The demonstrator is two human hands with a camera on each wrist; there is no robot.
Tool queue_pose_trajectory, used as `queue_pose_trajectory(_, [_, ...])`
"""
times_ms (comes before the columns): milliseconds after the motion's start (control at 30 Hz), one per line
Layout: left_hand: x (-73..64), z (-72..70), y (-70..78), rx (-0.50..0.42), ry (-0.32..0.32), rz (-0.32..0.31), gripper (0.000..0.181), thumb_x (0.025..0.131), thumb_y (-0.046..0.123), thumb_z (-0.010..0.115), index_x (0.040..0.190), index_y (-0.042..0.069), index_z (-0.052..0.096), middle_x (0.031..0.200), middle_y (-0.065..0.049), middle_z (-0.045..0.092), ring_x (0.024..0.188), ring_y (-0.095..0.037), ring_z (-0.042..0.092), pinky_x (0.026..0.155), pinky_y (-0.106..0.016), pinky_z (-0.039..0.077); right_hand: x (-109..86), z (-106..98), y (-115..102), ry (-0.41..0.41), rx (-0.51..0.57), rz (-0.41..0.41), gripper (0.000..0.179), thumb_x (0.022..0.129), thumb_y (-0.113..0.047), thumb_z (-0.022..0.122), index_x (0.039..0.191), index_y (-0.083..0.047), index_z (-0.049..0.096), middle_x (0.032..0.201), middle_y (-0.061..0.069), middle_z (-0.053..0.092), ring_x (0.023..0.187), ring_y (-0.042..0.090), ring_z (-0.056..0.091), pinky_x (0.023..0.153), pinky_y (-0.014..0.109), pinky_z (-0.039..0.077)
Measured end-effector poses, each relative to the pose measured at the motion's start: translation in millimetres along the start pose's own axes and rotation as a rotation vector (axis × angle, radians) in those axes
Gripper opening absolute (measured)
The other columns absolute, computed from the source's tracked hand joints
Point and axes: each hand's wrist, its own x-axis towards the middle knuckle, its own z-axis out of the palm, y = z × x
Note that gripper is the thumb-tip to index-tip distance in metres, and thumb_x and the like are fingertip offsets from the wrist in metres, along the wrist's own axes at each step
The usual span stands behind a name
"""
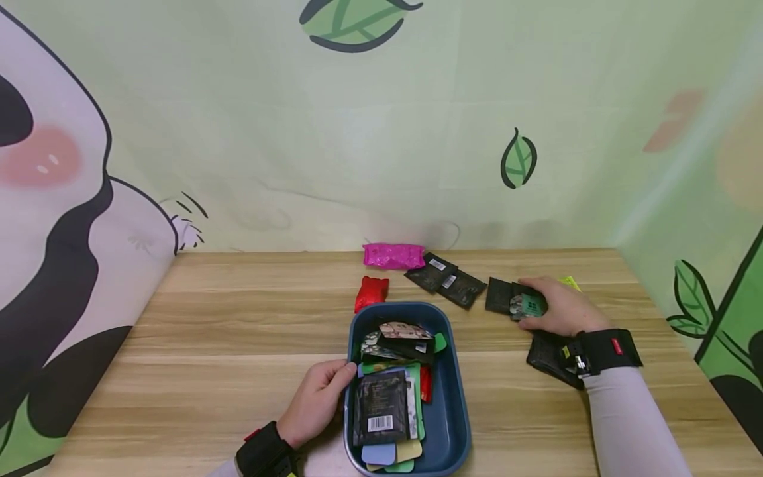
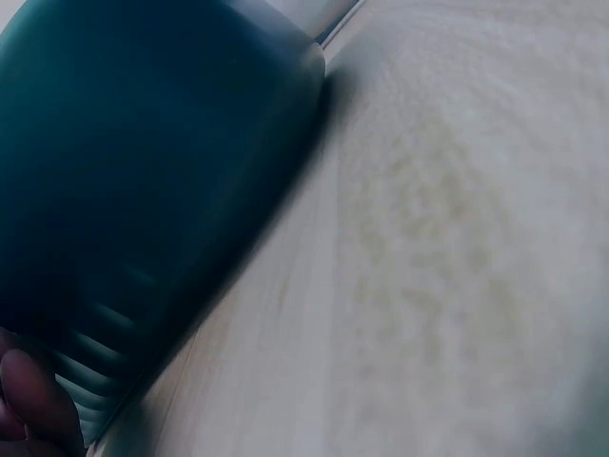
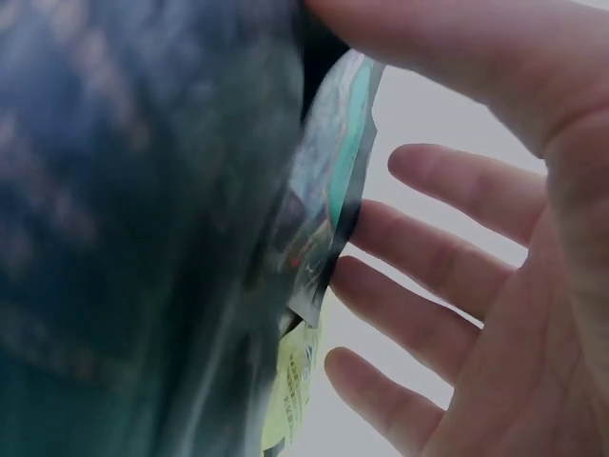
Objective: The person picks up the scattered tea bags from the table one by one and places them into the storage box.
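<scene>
While the left hand (image 1: 316,401) grips the near-left side of the blue bin (image 1: 447,414) in the head view, the right hand (image 1: 563,308) is at a green-labelled packet (image 1: 530,305) on the wooden table (image 1: 238,324), right of the bin. The left wrist view shows fingertips at the bin's ridged wall. In the right wrist view, the right hand's fingers spread loosely, unclenched, some touching the packet's edge.

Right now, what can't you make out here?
Yellow packet: partly hidden by the right hand, head view.
Bin: floor mostly covered by packets, head view.
Barcodes: digits too small, head view.
Left hand: cut off at lower left, left wrist view.
Dark shape: too blurred, right wrist view.
</scene>
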Motion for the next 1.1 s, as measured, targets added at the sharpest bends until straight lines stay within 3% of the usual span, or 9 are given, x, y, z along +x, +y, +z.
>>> queue_pose_trajectory(300, [0.1,0.2,-0.3,0.028,0.010,0.008,0.053,0.102,0.049,0.041,0.093,0.004,0.067,0.064,-0.004,0.046,0.056,-0.017,0.048,0.053,-0.027,0.038,2.6,-2,-10,0.045,-0.017,-0.039,0.074,0.082,-0.041,0.075,0.143,-0.005,0.053,0.137,0.023,0.050,0.114,0.035,0.054,0.093,0.053,0.044])
queue_pose_trajectory(567, [0.0,0.2,-0.2,0.032,0.010,0.001,0.052,0.102,0.049,0.041,0.093,0.004,0.066,0.065,-0.005,0.047,0.058,-0.019,0.049,0.054,-0.028,0.039,3.9,-11,-33,0.114,0.013,-0.123,0.065,0.084,-0.039,0.074,0.139,-0.008,0.058,0.138,0.018,0.052,0.116,0.033,0.055,0.094,0.050,0.045])
queue_pose_trajectory(833, [0.6,-0.2,-0.6,0.029,0.007,0.002,0.052,0.102,0.050,0.041,0.095,0.005,0.067,0.067,-0.005,0.048,0.060,-0.020,0.050,0.055,-0.028,0.039,-4.6,-29,-80,0.161,0.051,-0.236,0.061,0.085,-0.042,0.072,0.137,-0.012,0.060,0.134,0.010,0.055,0.114,0.027,0.056,0.092,0.047,0.047])
queue_pose_trajectory(1100, [0.6,0.0,-0.5,0.032,0.012,0.013,0.051,0.102,0.049,0.041,0.095,0.005,0.067,0.067,-0.004,0.049,0.060,-0.019,0.050,0.055,-0.028,0.039,-17.8,-32,-133,0.160,0.052,-0.428,0.062,0.082,-0.043,0.075,0.136,-0.016,0.061,0.129,-0.003,0.055,0.108,0.013,0.057,0.087,0.035,0.049])
